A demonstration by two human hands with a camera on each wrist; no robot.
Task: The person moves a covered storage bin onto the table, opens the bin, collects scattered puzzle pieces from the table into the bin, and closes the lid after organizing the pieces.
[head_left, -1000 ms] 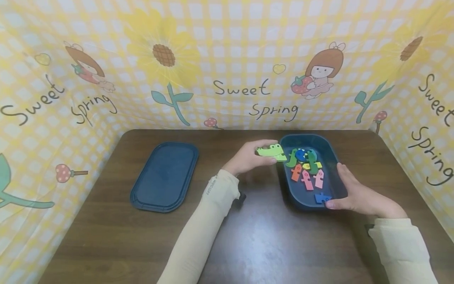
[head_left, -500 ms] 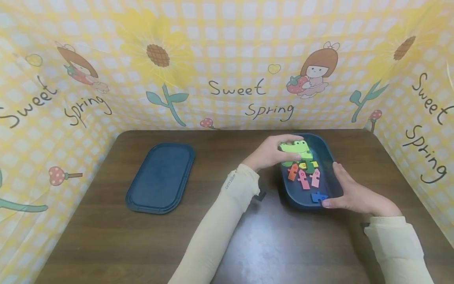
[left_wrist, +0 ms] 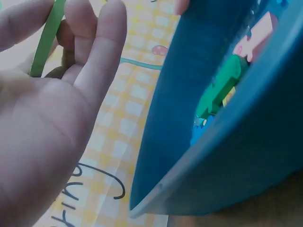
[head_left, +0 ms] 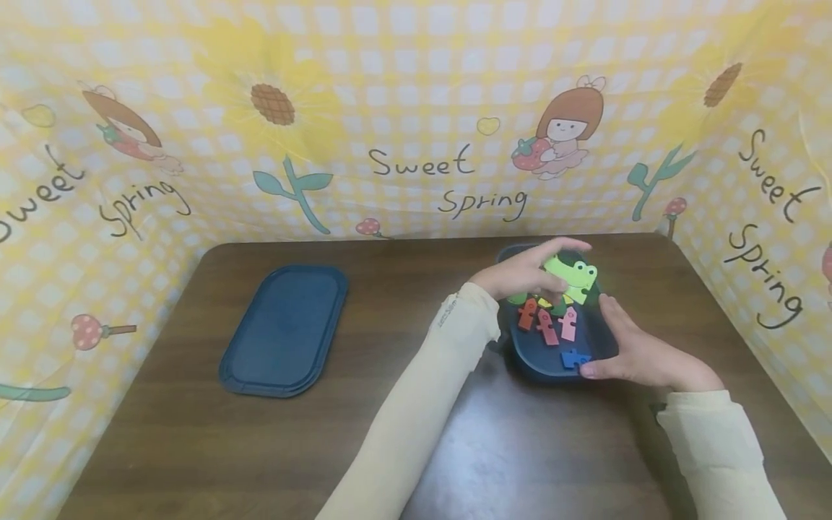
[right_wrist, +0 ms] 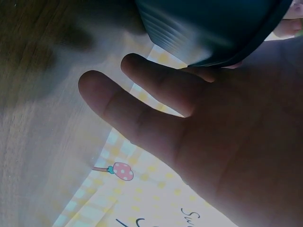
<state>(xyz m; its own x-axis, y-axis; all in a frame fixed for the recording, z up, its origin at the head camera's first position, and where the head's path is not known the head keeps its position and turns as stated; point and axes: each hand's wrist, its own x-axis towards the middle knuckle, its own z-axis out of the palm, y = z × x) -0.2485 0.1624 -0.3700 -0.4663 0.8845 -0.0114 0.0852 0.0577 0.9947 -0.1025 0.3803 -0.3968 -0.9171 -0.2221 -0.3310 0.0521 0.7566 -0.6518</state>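
My left hand (head_left: 520,274) is over the far half of a deep dark-blue box (head_left: 534,367). It pinches a light-green crocodile-head puzzle piece (head_left: 575,282); the left wrist view shows the edge of this green piece (left_wrist: 46,40) between thumb and fingers. My right hand (head_left: 650,357) rests against the box's near right corner, its thumb at the rim and its fingers straight along the side. Inside lie an orange piece (head_left: 527,315), two pink pieces (head_left: 548,328) and a blue piece (head_left: 573,359). Green and yellow pieces are partly hidden under the left hand.
A flat dark-blue lid (head_left: 286,328) lies on the left of the brown wooden table (head_left: 195,448). A yellow checked cloth (head_left: 403,108) with printed flowers and words encloses the table at the back and sides.
My left hand has moved right, from beside the box to over it, bringing the crocodile-head piece along and tilting it. The right hand stays at the box. The head view has shifted slightly.
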